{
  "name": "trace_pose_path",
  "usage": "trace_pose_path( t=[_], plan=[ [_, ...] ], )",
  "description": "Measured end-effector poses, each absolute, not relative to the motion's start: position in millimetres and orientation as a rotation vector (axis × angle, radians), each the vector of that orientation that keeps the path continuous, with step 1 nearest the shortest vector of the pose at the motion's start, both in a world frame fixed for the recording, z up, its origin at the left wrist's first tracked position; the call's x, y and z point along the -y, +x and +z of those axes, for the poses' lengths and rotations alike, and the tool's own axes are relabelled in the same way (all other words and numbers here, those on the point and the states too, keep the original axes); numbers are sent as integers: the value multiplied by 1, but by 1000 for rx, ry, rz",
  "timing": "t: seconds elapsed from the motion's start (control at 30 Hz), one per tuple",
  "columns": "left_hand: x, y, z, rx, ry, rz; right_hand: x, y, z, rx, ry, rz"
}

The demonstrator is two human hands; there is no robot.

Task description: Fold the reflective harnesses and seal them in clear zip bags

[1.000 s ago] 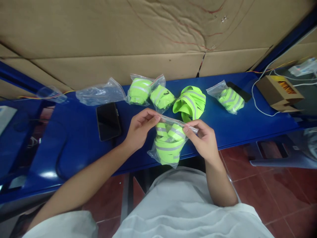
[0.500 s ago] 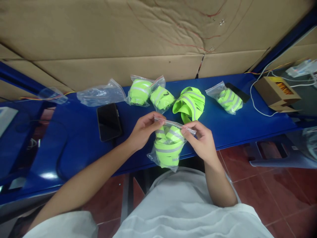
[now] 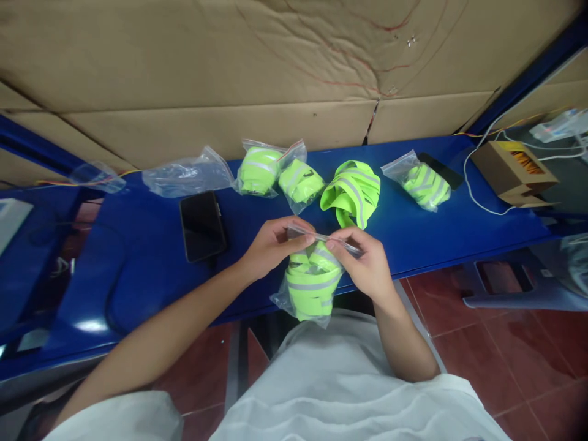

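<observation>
A clear zip-lock bag (image 3: 309, 288) with folded neon-yellow reflective strap inside hangs over the front edge of the blue table (image 3: 151, 245). My left hand (image 3: 278, 248) pinches the left part of its top strip between thumb and fingers. On the right part of the same strip, my right hand (image 3: 361, 257) is closed in a pinch, and the two thumbs are close together. Just beyond lies a loose bundle of neon reflective strap (image 3: 353, 188). Further left are two filled bags, a larger one (image 3: 258, 171) and a smaller one (image 3: 301, 182), touching each other.
A black phone (image 3: 202, 225) and crumpled clear plastic bags (image 3: 188, 174) lie at left. Toward the right are another filled bag (image 3: 425, 184), a dark flat object (image 3: 443, 171), a white cable (image 3: 471, 184) and an open cardboard box (image 3: 514, 174). Cardboard (image 3: 206, 61) lines the back.
Both hands and the held bag have come slightly lower, toward my body. My right hand has shifted left along the strip, bringing the hands closer together.
</observation>
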State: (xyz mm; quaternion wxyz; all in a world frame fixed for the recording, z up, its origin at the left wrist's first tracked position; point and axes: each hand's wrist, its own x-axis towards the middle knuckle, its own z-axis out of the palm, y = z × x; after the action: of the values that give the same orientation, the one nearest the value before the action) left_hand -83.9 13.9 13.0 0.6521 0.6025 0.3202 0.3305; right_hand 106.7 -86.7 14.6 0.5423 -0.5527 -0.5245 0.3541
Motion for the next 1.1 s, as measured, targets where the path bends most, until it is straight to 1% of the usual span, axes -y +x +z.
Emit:
trace_pose_path(
  t=[0.13,0.43,0.73,0.97,1.1],
  plan=[
    [-14,-83,11,-755,1425,715,87,110,12,1278,-1356,775],
    [-12,-82,9,-797,1608,729,85,117,7,1353,-1455,783],
    [-6,-81,14,-808,1660,806,85,110,6,1402,-1438,692],
    [-9,-80,14,-799,1634,740,86,119,7,1404,-1484,767],
    [-10,-81,15,-800,1621,642,87,117,10,1477,-1449,704]
  ],
)
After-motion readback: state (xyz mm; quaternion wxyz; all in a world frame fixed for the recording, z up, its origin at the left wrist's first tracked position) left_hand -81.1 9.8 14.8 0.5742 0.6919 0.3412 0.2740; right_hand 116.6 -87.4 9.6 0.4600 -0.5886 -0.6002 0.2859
